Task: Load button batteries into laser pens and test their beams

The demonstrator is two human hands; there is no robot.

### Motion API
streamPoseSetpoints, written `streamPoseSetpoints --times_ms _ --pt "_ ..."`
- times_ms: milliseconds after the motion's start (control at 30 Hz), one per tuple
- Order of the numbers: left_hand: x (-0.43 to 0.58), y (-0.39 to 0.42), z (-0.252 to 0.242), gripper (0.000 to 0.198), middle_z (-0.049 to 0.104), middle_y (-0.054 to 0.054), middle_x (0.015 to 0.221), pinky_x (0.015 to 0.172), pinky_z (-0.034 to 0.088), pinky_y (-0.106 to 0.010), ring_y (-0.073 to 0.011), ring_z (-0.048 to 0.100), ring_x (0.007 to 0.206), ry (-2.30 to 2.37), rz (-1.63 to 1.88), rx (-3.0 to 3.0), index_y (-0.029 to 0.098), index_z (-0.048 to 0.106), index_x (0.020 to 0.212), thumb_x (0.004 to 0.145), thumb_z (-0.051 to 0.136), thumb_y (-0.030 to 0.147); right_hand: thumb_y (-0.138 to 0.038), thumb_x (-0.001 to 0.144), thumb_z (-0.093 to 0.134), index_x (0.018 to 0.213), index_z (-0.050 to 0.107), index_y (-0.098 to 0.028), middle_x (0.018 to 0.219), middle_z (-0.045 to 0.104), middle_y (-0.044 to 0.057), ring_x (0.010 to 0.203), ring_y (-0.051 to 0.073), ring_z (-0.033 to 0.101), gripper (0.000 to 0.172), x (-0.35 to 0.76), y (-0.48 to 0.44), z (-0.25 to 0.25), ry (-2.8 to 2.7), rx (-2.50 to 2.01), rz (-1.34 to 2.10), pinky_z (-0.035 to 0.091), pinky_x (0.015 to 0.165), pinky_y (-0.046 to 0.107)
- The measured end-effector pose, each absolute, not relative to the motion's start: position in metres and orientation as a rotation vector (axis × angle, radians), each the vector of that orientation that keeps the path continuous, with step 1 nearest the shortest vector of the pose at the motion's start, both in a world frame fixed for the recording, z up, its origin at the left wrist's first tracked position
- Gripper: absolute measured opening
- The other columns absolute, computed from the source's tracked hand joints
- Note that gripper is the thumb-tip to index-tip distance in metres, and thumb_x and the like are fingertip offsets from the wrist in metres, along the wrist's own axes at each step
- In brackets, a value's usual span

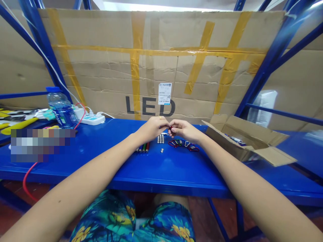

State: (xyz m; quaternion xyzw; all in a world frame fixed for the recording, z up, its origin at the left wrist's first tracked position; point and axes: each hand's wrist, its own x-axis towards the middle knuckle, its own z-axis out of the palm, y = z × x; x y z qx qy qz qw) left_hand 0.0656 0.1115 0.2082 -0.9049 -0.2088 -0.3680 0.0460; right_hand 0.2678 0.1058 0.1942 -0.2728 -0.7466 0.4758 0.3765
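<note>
My left hand (154,128) and my right hand (186,130) meet above the blue table, fingers closed in pinches. Between the fingertips shows a small dark red piece (171,127), mostly covered; its exact kind cannot be made out. Just below the hands, small silver button cells (160,138) stand in rows, with a single one (162,151) apart in front. Several carabiners (180,143) in red, green, blue and silver fan out under my right hand. Beneath my left forearm lie several slim coloured tubes (144,148) with metal ends, partly hidden.
An open cardboard box (242,141) holding packed items stands at the right. To the left are a water bottle (62,109), a white power strip (92,118) and yellow-handled tools (20,126). A large cardboard sheet (108,77) closes off the table's back (161,174).
</note>
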Motion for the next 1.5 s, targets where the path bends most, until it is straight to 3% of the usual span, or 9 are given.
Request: streamPoseSetpoints --times_ms 333,533,733,867,1067,1267,1500 --pt "0.062 0.104 0.212 0.019 0.071 -0.005 0.088 0.074 0.045 -0.027 -0.0144 0.063 0.080 -0.745 -1.074 -2.811 0.016 0.069 0.092 0.085 0.052 0.015 -0.020 0.072 0.069 0.083 0.062 -0.018 0.085 0.064 0.001 0.083 0.015 0.058 0.013 0.274 0.114 0.196 -1.970 -0.684 1.108 0.044 0.082 0.034" --pt "0.054 0.095 0.224 0.020 0.072 -0.003 0.080 0.064 0.041 -0.025 -0.0128 0.061 0.068 -0.880 -0.519 -3.096 0.017 0.073 0.084 0.078 0.055 0.014 -0.023 0.072 0.069 0.080 0.067 -0.018 0.093 0.068 0.004 0.093 0.019 0.061 0.009 0.277 0.111 0.203 -2.077 -0.750 1.022 0.044 0.092 0.040" --pt "0.058 0.090 0.220 0.024 0.074 -0.002 0.089 0.067 0.042 -0.024 -0.0159 0.064 0.079 -0.919 -0.098 -3.197 0.022 0.076 0.095 0.077 0.060 0.018 -0.022 0.073 0.070 0.082 0.072 -0.019 0.099 0.070 0.005 0.097 0.020 0.062 0.010 0.280 0.112 0.205 -2.076 -0.756 0.969 0.046 0.093 0.041" --pt "0.060 0.092 0.216 0.027 0.075 -0.002 0.096 0.072 0.043 -0.024 -0.0162 0.065 0.085 -0.908 -0.024 -3.225 0.024 0.075 0.100 0.080 0.059 0.018 -0.022 0.074 0.072 0.091 0.071 -0.018 0.095 0.071 0.005 0.093 0.019 0.064 0.017 0.282 0.108 0.210 -2.078 -0.745 1.065 0.049 0.088 0.038" --pt "0.063 0.089 0.218 0.025 0.075 -0.002 0.091 0.069 0.043 -0.022 -0.0144 0.065 0.079 -0.928 0.006 -3.228 0.022 0.076 0.094 0.079 0.057 0.015 -0.032 0.082 0.069 0.101 0.063 -0.016 0.088 0.071 0.008 0.076 0.019 0.068 0.026 0.282 0.097 0.214 -1.972 -0.710 1.503 0.053 0.067 0.033" --pt "0.060 0.094 0.216 0.023 0.074 -0.003 0.087 0.066 0.042 -0.022 -0.0137 0.063 0.073 -0.967 0.039 -3.272 0.020 0.074 0.094 0.078 0.058 0.018 -0.028 0.075 0.075 0.092 0.064 -0.017 0.100 0.071 0.011 0.097 0.023 0.066 0.022 0.277 0.098 0.214 -1.747 -0.717 1.323 0.054 0.082 0.038" --pt "0.064 0.089 0.218 0.014 0.071 -0.002 0.083 0.065 0.041 -0.022 -0.0134 0.061 0.073 -1.010 0.070 -3.282 0.018 0.070 0.085 0.075 0.060 0.019 -0.026 0.071 0.075 0.090 0.070 -0.016 0.093 0.071 0.008 0.091 0.021 0.065 0.022 0.271 0.099 0.212 -1.875 -0.825 1.071 0.053 0.083 0.039"
